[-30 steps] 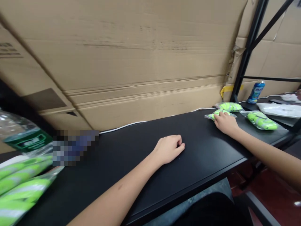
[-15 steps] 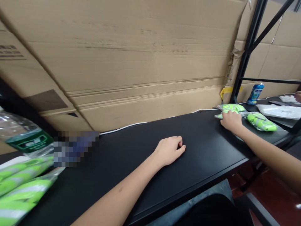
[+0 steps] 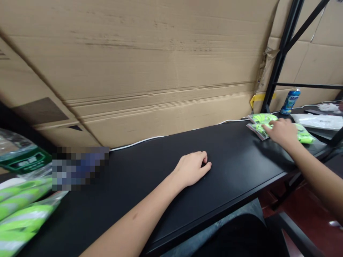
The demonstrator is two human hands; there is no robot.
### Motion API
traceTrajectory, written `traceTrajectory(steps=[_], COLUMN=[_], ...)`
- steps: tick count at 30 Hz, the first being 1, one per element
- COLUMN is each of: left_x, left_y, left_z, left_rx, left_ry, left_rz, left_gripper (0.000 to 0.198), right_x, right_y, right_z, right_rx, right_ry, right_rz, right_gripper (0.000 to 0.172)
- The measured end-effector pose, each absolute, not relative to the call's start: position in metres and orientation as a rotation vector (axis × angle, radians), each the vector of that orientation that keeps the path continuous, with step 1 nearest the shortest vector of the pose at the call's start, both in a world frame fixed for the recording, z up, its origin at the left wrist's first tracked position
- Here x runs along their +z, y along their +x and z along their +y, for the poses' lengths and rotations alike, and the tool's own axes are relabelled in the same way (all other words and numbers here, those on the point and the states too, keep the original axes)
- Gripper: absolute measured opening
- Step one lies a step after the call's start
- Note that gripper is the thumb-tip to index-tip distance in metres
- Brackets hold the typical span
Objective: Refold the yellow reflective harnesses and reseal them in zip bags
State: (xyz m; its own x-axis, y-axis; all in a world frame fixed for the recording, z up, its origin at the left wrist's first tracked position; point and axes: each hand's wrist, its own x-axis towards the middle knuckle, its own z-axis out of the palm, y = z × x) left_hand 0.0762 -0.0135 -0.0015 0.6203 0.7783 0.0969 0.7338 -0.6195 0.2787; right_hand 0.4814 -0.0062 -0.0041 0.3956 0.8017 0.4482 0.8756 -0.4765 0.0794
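Note:
My left hand [image 3: 192, 167] rests on the black table [image 3: 150, 192], fingers loosely curled under, holding nothing. My right hand [image 3: 281, 131] reaches to the far right and lies on a small heap of clear bags with neon green and grey banded items [image 3: 259, 123]. Its fingers press down on one bag; whether they grip it is unclear. Another such bag [image 3: 304, 136] pokes out just right of that hand.
Large cardboard sheets [image 3: 150, 71] stand behind the table, with a white cable [image 3: 139, 142] along their foot. More green bagged items [image 3: 24, 217] and a plastic water bottle [image 3: 18, 153] lie at left. A black rack post [image 3: 278, 60], blue bottle [image 3: 290, 101] and white bags [image 3: 318, 121] are at right.
My right hand has slid rightwards and away, pushing a green bag in against the others. My left hand has stayed still.

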Motion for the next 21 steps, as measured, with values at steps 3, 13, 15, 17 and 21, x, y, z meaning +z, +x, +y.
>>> traceTrajectory(steps=[3,13,15,17,21], left_x=[-0.002,-0.003,-0.003,-0.005,-0.01], left_y=[0.077,0.08,0.079,0.08,0.088], left_z=[-0.013,-0.009,-0.008,-0.007,-0.009], left_rx=[0.309,0.471,0.535,0.621,0.787], left_ry=[2.638,2.431,2.313,2.171,1.85], left_rz=[1.231,1.185,1.149,1.092,0.894], left_gripper=[0.018,0.017,0.018,0.024,0.049], right_x=[-0.002,-0.012,-0.007,0.0,0.005], right_y=[0.526,0.564,0.532,0.489,0.386], right_z=[-0.024,-0.07,-0.068,-0.062,-0.048], right_rx=[-0.656,-0.544,-0.669,-0.727,-0.62], right_ry=[-2.547,-2.276,-2.127,-1.957,-1.424], right_rz=[-1.024,-0.873,-0.964,-1.092,-1.471], right_gripper=[0.077,0.085,0.093,0.087,0.08])
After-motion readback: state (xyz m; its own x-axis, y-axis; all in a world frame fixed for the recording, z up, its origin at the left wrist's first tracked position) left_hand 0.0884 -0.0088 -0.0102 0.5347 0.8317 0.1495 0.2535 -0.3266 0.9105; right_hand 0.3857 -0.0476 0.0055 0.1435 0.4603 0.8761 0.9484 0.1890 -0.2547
